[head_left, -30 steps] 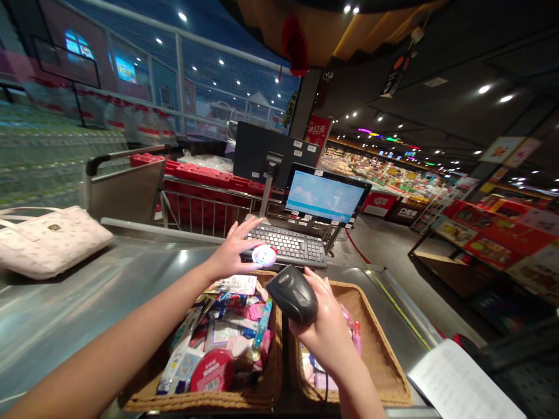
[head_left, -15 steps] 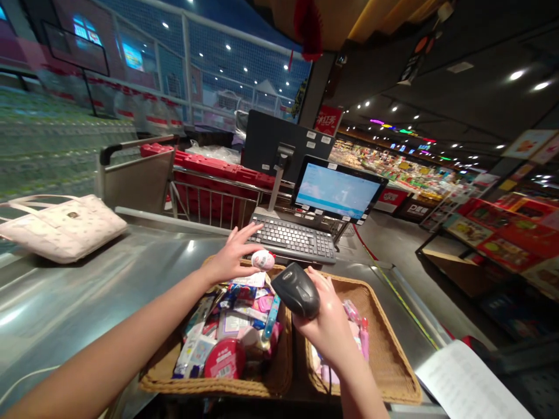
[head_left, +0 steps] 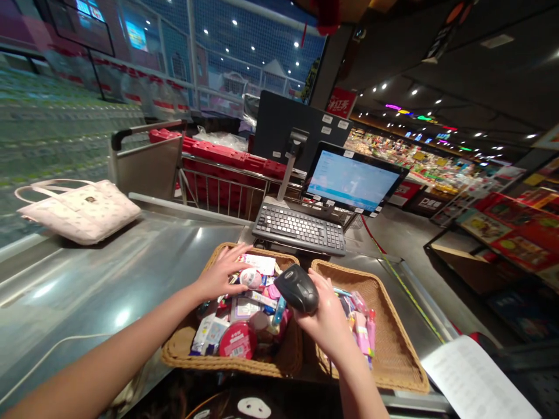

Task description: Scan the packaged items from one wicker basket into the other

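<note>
My right hand (head_left: 325, 317) is closed round a black barcode scanner (head_left: 297, 289), held above the gap between two baskets. My left hand (head_left: 222, 273) reaches over the left wicker basket (head_left: 181, 348), its thumb and fingers round a small white-and-pink egg-shaped package (head_left: 250, 279). Beneath it, small packaged goods fill that basket, among them a round red tub (head_left: 238, 340) and a white card (head_left: 261, 264). The right wicker basket (head_left: 399, 355) contains fewer items, including pink tubes (head_left: 361, 331) gathered on its left side; my right forearm hides part of them.
Behind the baskets are a black keyboard (head_left: 301, 227) and a lit monitor (head_left: 353, 177). A pale handbag (head_left: 82, 212) lies on the metal counter (head_left: 131, 273) at left. Printed paper (head_left: 476, 378) lies at the right front. A shopping cart (head_left: 213, 183) stands beyond.
My left hand has lowered the egg-shaped package from near the keyboard to just over the left basket's contents. My right hand still holds the scanner in about the same place. The view has shifted slightly.
</note>
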Demonstrator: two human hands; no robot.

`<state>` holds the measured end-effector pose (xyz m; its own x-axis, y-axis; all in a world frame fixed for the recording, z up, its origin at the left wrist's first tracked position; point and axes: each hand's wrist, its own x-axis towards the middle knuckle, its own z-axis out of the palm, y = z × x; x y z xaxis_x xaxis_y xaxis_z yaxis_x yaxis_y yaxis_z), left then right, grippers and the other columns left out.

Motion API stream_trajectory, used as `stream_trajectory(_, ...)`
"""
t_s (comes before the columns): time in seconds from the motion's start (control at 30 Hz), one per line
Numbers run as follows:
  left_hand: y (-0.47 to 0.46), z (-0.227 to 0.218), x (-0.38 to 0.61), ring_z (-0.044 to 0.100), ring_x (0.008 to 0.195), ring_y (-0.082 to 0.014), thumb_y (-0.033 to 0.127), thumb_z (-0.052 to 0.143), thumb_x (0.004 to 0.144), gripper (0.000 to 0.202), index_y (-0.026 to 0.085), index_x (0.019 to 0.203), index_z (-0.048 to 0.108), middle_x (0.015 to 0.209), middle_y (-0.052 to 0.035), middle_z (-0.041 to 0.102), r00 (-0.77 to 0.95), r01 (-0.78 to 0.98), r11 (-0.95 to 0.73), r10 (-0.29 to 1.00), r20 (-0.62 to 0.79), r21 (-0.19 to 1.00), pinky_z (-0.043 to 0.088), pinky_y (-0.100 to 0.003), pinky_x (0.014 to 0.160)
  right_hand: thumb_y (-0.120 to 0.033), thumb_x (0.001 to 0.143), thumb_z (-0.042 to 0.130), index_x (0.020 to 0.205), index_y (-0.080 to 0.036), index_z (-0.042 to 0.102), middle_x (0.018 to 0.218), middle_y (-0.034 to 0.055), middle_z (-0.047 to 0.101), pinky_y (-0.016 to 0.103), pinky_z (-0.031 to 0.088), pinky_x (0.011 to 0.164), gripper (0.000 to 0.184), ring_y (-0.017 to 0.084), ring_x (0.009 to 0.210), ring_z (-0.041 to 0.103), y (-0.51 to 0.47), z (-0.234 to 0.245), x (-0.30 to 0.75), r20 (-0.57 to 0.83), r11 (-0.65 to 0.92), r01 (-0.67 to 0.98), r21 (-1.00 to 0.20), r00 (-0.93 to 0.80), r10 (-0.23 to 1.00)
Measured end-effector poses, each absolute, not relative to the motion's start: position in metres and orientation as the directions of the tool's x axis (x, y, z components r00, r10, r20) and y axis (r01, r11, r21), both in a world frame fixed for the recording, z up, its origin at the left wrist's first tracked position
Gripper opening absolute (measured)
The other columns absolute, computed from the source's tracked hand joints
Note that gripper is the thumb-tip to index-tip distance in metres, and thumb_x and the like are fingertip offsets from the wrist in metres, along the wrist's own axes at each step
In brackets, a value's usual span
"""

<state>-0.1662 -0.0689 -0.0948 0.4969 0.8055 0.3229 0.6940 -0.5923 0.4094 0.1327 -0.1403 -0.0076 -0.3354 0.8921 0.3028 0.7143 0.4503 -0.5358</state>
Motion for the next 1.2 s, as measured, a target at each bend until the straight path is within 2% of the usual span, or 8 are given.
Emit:
stream_trajectory(0.2,-0.089,-0.109,-0.183,0.023,0.146,-0.0377,0.046,0.070,0.078,0.047,0.027,0.121,0.066,0.158,-0.0124,0.029,0.479,0.711,-0.534,0.844,0.241,0.457,0.013,-0.065,0.115,-0.016,0.070,0.064,0.113,-0.024,0.066,0.123,0.0085,0.065,0.056,0.034,0.113,0.044,0.034,0.130,0.051,-0.142,-0.017,0.125,0.274,0.456,0.708,-0.540,-0.365,0.890)
stream_trajectory(0.33,-0.103,-0.110,-0.192,0.021,0.148,-0.0354,0.046,0.069,0.078,0.039,0.026,0.112,0.070,0.157,-0.0084,0.033,0.515,0.708,-0.543,0.834,0.196,0.452,0.008,-0.061,0.118,-0.013,0.070,0.062,0.116,-0.023,0.065,0.122,0.0083,0.065,0.052,0.035,0.113,0.047,0.031,0.129,0.051,-0.141,-0.019,0.121,0.260,0.465,0.686,-0.560,-0.387,0.885)
stream_trajectory(0.5,-0.111,-0.099,-0.194,0.015,0.149,-0.0370,0.043,0.073,0.072,0.029,0.025,0.095,0.074,0.157,-0.0030,0.035,0.584,0.758,-0.507,0.808,-0.080,0.411,0.010,-0.058,0.119,-0.014,0.068,0.063,0.117,-0.022,0.064,0.126,0.0092,0.064,0.057,0.030,0.114,0.050,0.033,0.131,0.048,-0.140,-0.021,0.116,0.200,0.420,0.685,-0.596,-0.379,0.903)
stream_trajectory(0.57,-0.111,-0.094,-0.195,0.017,0.148,-0.0370,0.035,0.074,0.068,0.034,0.026,0.101,0.074,0.158,-0.0047,0.032,0.576,0.786,-0.490,0.802,-0.158,0.377,0.013,-0.056,0.119,-0.014,0.069,0.063,0.117,-0.024,0.064,0.127,0.0089,0.063,0.058,0.028,0.114,0.050,0.033,0.132,0.048,-0.141,-0.021,0.115,0.199,0.420,0.681,-0.599,-0.382,0.903)
stream_trajectory(0.67,-0.112,-0.088,-0.198,0.018,0.148,-0.0357,0.023,0.072,0.063,0.055,0.028,0.118,0.068,0.159,-0.0066,0.028,0.552,0.816,-0.474,0.808,-0.204,0.329,0.018,-0.054,0.119,-0.014,0.069,0.063,0.117,-0.025,0.064,0.128,0.0086,0.063,0.058,0.029,0.114,0.049,0.033,0.132,0.048,-0.141,-0.023,0.117,0.224,0.439,0.668,-0.600,-0.387,0.894)
stream_trajectory(0.77,-0.111,-0.083,-0.199,0.018,0.149,-0.0327,0.020,0.066,0.068,0.057,0.029,0.124,0.063,0.160,-0.0061,0.026,0.548,0.817,-0.483,0.821,-0.161,0.314,0.018,-0.053,0.120,-0.015,0.071,0.064,0.118,-0.024,0.064,0.129,0.0090,0.062,0.053,0.034,0.113,0.049,0.031,0.130,0.050,-0.141,-0.026,0.124,0.261,0.457,0.650,-0.607,-0.381,0.887)
stream_trajectory(0.93,-0.104,-0.072,-0.181,0.019,0.149,-0.0313,0.032,0.059,0.083,0.047,0.030,0.130,0.058,0.161,-0.0065,0.024,0.541,0.799,-0.523,0.841,0.024,0.296,0.019,-0.055,0.119,-0.018,0.072,0.066,0.125,-0.022,0.059,0.130,0.0101,0.062,0.050,0.041,0.108,0.053,0.030,0.126,0.054,-0.146,-0.030,0.144,0.287,0.421,0.658,-0.624,-0.309,0.907)
stream_trajectory(1.2,-0.075,-0.051,-0.109,0.026,0.146,-0.0321,0.037,0.055,0.090,0.040,0.031,0.130,0.058,0.160,-0.0057,0.026,0.657,0.659,-0.681,0.728,0.195,0.319,0.023,-0.058,0.117,-0.017,0.070,0.063,0.124,-0.021,0.058,0.125,0.0097,0.065,0.048,0.044,0.107,0.054,0.030,0.123,0.057,-0.156,-0.027,0.216,0.348,0.315,0.727,-0.610,-0.111,0.931)
